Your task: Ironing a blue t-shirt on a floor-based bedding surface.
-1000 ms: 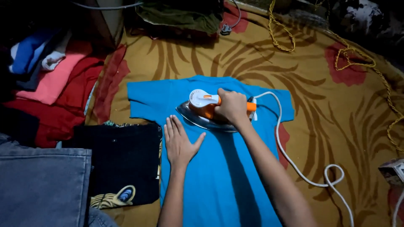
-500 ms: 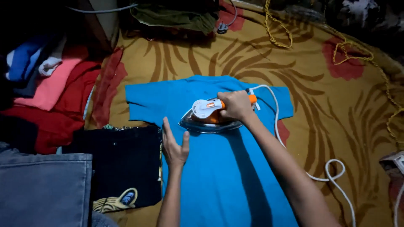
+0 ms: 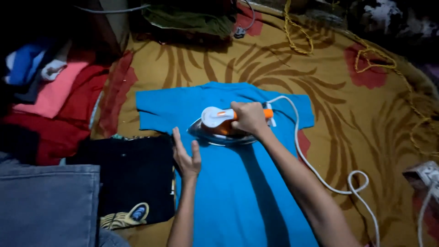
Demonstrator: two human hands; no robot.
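Blue cotton fills the middle of the frame: a T-shirt [image 3: 238, 183] lies flat on a mustard spread [image 3: 366, 137] patterned with brown fronds and red blotches, its hem cut off by the bottom edge; across the chest sits a white and orange iron [image 3: 219, 126], soleplate down on the cloth; the right hand [image 3: 249, 116] is wrapped around the orange handle, fingers curled tight and hiding most of it; the left hand [image 3: 185, 155] stands on its edge at the shirt's left side, fingers straight and together, thumb a little apart, touching the fabric just below and left of the iron; a white cord [image 3: 320, 174] runs from the iron's back, loops at lower right and leaves the frame at the bottom; at centre left a folded black garment [image 3: 132, 178] lies just beside the shirt, its printed lower corner hard to read; grey denim [image 3: 45, 206] at lower left is cut off; a heap of red, pink and blue clothes [image 3: 55, 96] at upper left sinks into shadow; the top of the frame is too dark to make out beyond a green cloth [image 3: 192, 18] and a yellow rope [image 3: 297, 36].
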